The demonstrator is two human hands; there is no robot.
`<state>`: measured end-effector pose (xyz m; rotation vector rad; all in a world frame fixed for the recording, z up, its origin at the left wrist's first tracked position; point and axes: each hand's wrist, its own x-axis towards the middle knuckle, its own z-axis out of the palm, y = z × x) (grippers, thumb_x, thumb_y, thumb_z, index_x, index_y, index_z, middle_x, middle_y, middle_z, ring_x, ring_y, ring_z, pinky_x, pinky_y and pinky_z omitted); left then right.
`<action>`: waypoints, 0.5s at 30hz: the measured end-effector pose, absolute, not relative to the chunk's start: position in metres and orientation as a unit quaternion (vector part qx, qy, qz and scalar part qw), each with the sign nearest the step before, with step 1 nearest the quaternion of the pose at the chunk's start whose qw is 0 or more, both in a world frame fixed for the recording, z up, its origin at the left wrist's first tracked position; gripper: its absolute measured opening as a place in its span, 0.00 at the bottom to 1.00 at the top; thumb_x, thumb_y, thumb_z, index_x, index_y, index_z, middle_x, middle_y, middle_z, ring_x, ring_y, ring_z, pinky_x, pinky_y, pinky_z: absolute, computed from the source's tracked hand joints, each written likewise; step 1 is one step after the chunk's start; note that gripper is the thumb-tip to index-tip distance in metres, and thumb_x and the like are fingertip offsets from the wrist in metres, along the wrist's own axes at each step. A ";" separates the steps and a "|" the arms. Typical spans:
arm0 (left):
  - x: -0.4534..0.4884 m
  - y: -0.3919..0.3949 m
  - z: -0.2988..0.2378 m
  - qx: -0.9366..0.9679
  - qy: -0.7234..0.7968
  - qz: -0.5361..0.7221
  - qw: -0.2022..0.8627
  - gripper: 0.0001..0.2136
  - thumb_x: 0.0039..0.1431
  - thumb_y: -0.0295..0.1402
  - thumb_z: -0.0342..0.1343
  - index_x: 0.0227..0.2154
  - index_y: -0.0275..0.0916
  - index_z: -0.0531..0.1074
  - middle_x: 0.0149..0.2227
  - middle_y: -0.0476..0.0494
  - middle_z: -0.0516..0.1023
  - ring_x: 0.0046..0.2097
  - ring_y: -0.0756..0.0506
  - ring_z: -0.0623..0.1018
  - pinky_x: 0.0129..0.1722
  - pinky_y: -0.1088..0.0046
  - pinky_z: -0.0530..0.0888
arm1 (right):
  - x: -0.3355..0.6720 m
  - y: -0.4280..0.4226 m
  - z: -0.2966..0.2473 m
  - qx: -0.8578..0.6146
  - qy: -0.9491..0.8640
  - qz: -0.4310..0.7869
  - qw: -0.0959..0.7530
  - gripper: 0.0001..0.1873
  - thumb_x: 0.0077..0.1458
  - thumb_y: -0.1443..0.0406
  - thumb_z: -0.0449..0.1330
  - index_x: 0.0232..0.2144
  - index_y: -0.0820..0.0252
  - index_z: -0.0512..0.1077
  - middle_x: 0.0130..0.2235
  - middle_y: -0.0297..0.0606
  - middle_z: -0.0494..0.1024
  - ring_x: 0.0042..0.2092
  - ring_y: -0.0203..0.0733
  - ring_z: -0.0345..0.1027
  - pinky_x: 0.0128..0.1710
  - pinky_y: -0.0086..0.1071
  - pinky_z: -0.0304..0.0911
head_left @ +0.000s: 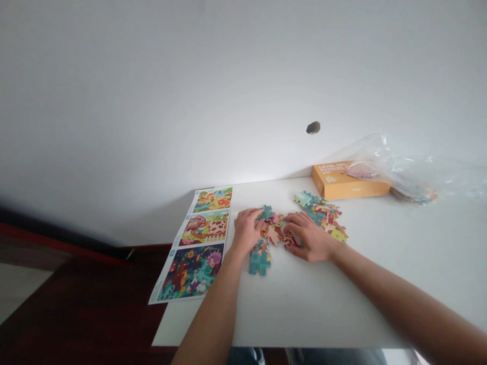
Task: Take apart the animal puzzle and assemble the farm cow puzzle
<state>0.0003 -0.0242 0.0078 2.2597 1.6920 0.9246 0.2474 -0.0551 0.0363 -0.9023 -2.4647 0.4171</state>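
Colourful jigsaw pieces lie flat, partly joined, just below frame centre. A teal piece tops them; a teal cluster lies just beneath.

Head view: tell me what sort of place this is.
Probably a room in a home: a white table against a bare wall, a dark wooden floor, and loose puzzle pieces with an orange box and a picture sheet.

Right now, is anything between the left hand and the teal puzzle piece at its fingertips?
Nothing visible. The left hand touches the teal puzzle piece directly. The right hand lies flat on other loose pieces beside it, not in between.
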 end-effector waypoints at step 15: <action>-0.006 -0.020 0.010 0.641 0.656 0.392 0.069 0.12 0.65 0.31 0.49 0.44 0.39 0.76 0.39 0.40 0.81 0.41 0.43 0.79 0.44 0.66 0.73 | 0.247 -0.054 0.032 -0.333 -0.902 0.149 0.231 0.25 0.53 0.58 0.63 0.53 0.54 0.71 0.55 0.48 0.69 0.58 0.58 0.60 0.61 0.58 0.49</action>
